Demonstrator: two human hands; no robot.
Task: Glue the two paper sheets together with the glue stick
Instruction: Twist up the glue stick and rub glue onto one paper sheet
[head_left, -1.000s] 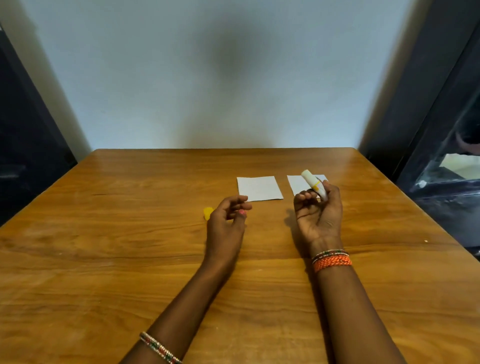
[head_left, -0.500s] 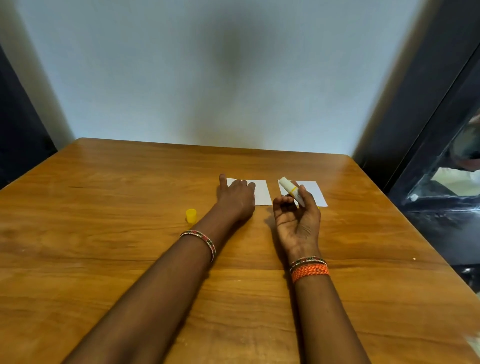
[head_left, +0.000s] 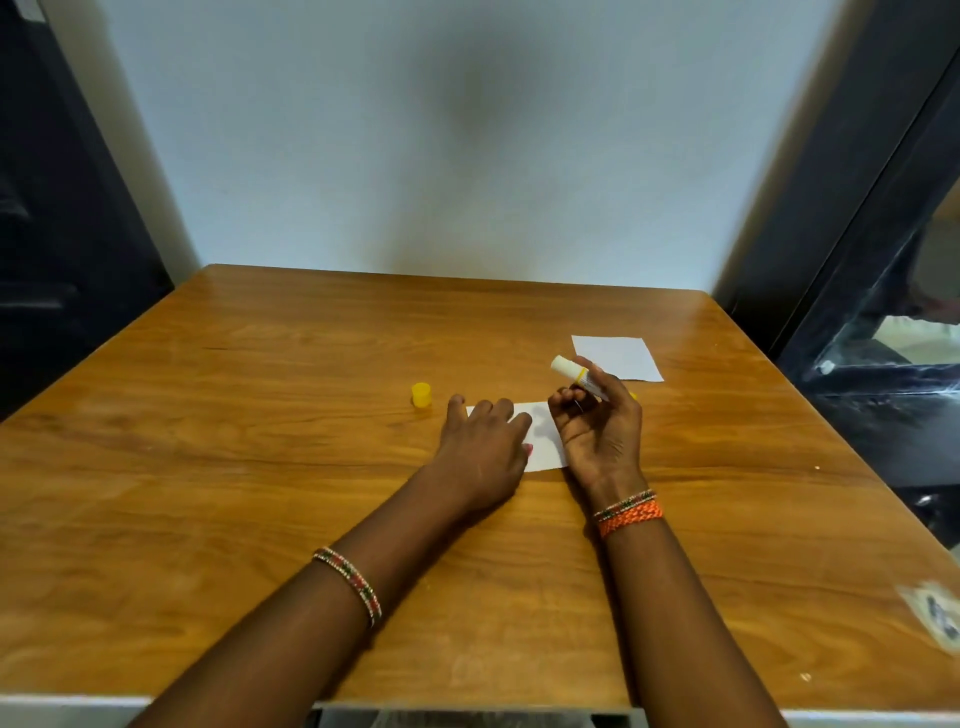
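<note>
The right hand (head_left: 597, 431) curls its fingers round the uncapped glue stick (head_left: 577, 372), tip raised off the paper, while the left hand (head_left: 485, 441) lies flat, fingers straight, on the near paper sheet (head_left: 545, 447). The far paper sheet (head_left: 618, 357) lies well apart on the table (head_left: 260, 467), and the yellow cap (head_left: 421, 394) stands just left. If the left hand's pressure is too light, the stroke could likely drag or crease the sheet.

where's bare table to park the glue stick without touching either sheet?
Bare wood left of the yellow cap out to the table edge, and the near strip by the forearms. Crowded: left hand pressing the near sheet, right hand holding the glue stick, far sheet behind.
</note>
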